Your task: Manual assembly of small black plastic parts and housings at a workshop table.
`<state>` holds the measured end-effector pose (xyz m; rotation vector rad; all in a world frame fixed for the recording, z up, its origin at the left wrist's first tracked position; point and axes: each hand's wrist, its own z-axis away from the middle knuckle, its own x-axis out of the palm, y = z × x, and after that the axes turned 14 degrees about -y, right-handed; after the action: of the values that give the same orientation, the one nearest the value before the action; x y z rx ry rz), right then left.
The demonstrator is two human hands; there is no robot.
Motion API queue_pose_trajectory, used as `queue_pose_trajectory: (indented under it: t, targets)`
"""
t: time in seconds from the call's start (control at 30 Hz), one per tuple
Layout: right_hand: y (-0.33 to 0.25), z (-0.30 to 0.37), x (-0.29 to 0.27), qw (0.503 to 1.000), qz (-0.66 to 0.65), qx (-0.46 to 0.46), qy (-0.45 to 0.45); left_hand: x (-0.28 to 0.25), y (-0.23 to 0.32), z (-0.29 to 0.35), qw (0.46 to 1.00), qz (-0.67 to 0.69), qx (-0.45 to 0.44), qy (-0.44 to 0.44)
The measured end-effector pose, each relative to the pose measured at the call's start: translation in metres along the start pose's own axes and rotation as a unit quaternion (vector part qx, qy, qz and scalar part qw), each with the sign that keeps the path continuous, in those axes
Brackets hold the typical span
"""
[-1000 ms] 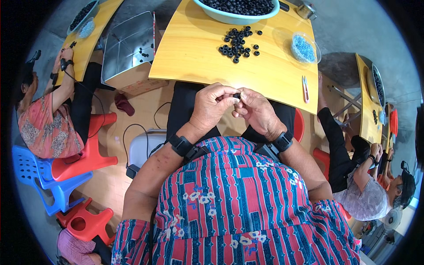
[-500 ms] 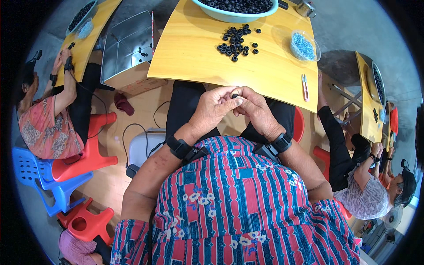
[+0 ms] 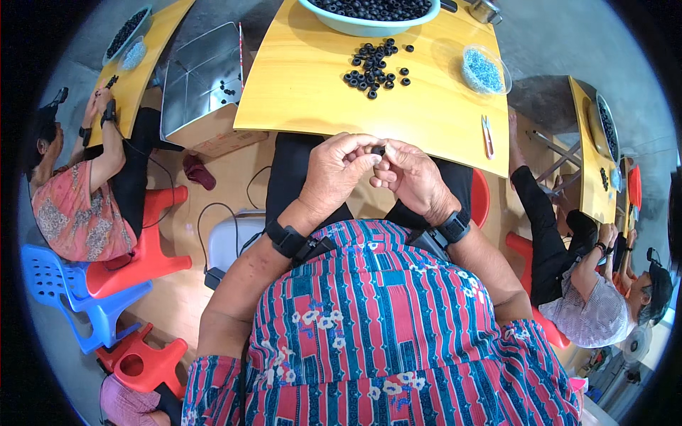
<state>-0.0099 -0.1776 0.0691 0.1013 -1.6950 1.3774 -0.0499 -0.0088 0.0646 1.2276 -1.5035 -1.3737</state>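
A small black ring-shaped piece (image 3: 378,150) is pinched where my two hands meet, just off the table's near edge. My left hand (image 3: 338,172) has its thumb and forefinger closed at the left of the piece. From the other side, my right hand (image 3: 415,177) closes its thumb and forefinger on it, with its other fingers curled below. Fingertips cover part of the piece. Beyond my hands, a loose pile of similar black ring pieces (image 3: 372,72) lies on the yellow table (image 3: 298,89).
A pale green basin (image 3: 369,28) full of black pieces stands at the far edge. Rightward are a clear tub (image 3: 484,70) of blue beads, thread snips (image 3: 487,137) and a metal cup (image 3: 485,11). An open box (image 3: 202,131) stands left; people sit at tables on both sides.
My right hand has turned slightly and its lower fingers show more below the piece. More of the black piece is visible between my fingertips. The whole view has shifted a little.
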Motion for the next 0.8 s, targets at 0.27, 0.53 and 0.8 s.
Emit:
queue_pose_trajectory:
  t: [0.27,0.53,0.8]
  targets:
    - [-0.003,0.005,-0.002,0.999,-0.027,0.039,0.003,0.001,0.001,-0.002,0.995,-0.085,0.028,0.040]
    - [-0.011,0.002,0.013,0.992,0.093,0.003,0.090,0.002,0.007,0.000,1.000,-0.017,-0.017,0.017]
    - [-0.010,0.000,0.008,0.950,0.284,-0.051,0.120,0.000,0.002,0.001,0.998,0.057,-0.040,-0.002]
